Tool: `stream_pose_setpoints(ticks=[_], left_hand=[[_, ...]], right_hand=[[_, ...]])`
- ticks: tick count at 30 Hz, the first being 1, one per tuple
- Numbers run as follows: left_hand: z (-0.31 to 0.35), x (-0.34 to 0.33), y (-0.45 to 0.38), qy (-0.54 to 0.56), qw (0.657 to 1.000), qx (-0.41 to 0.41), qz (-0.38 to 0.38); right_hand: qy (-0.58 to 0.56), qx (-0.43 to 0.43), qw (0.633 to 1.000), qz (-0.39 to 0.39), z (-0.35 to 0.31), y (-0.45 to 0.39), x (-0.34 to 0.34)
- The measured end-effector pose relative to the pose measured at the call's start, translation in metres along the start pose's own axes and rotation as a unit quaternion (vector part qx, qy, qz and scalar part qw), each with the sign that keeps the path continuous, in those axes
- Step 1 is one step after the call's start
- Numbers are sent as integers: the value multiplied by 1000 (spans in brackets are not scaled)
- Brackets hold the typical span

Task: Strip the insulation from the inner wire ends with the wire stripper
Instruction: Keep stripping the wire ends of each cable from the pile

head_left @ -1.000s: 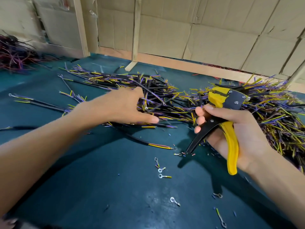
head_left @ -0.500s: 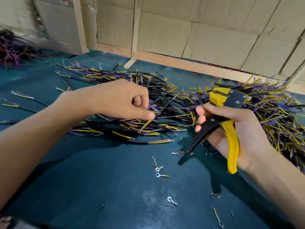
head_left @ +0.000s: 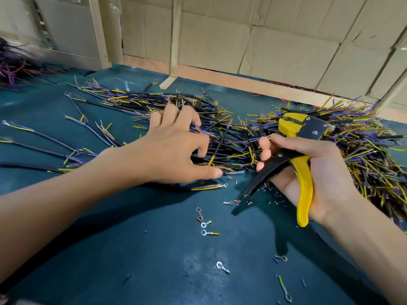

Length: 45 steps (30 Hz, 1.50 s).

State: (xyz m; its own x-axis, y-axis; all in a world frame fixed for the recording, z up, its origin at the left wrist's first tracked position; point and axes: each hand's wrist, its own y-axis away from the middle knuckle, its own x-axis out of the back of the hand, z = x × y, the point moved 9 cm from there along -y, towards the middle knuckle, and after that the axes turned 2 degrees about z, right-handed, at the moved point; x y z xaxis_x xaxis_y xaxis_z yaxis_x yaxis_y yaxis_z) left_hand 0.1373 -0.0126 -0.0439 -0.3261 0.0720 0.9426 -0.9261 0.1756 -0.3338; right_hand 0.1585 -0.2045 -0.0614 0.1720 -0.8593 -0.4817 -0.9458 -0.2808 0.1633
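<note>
Left grip (head_left: 176, 148) spread, fingertips on heap of black-sheathed cables with yellow and purple inner wires (head_left: 222, 137) mid-bench: light, limp, slippery; best pinched on stiffer black sheath near ends. Right grip (head_left: 315, 172) wrapped around yellow-and-black wire stripper (head_left: 301, 148).

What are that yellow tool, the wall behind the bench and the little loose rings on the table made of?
The wire stripper looks like dark metal plates with silver rivets, plus matte yellow plastic on its head and one handle. The wall is plainly brown cardboard: creases, seams and torn edges show. The ring terminals glint silver, so probably bare metal, some with a short yellow sleeve, likely plastic insulation.
</note>
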Motion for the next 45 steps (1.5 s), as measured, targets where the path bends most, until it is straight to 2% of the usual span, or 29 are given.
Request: stream_pose_setpoints(ticks=[6, 9, 18, 21, 26, 29, 31, 34, 40, 43, 45], left_hand=[[-10, -5, -1, 99, 991, 37, -80], [-11, -7, -1, 106, 989, 40, -97], [-9, -10, -1, 140, 985, 60, -77], [-13, -3, -4, 141, 987, 68, -20], [-12, 42, -3, 121, 977, 21, 177], [-14, 61, 3, 131, 963, 3, 235], [-13, 64, 2, 171, 960, -13, 221], [-10, 59, -2, 236, 958, -31, 158], [-4, 50, -2, 219, 969, -67, 87], [5, 50, 2, 186, 976, -88, 72], [16, 52, 5, 202, 971, -103, 79]], right_hand=[[3, -5, 1000, -9, 1, -1, 0], [2, -1, 1000, -10, 0, -1, 1], [-8, -4, 1000, -12, 0, -1, 2], [-8, -4, 1000, -11, 0, -1, 3], [14, 32, 999, -1, -5, -2, 4], [28, 76, 997, 8, -15, -1, 5], [24, 105, 994, 10, -21, 1, 6], [6, 145, 989, -21, -30, 6, -1], [-30, 187, 977, -97, -44, 21, -18], [-12, 200, 977, -68, -44, 23, -17], [-7, 204, 978, -47, -43, 23, -15]])
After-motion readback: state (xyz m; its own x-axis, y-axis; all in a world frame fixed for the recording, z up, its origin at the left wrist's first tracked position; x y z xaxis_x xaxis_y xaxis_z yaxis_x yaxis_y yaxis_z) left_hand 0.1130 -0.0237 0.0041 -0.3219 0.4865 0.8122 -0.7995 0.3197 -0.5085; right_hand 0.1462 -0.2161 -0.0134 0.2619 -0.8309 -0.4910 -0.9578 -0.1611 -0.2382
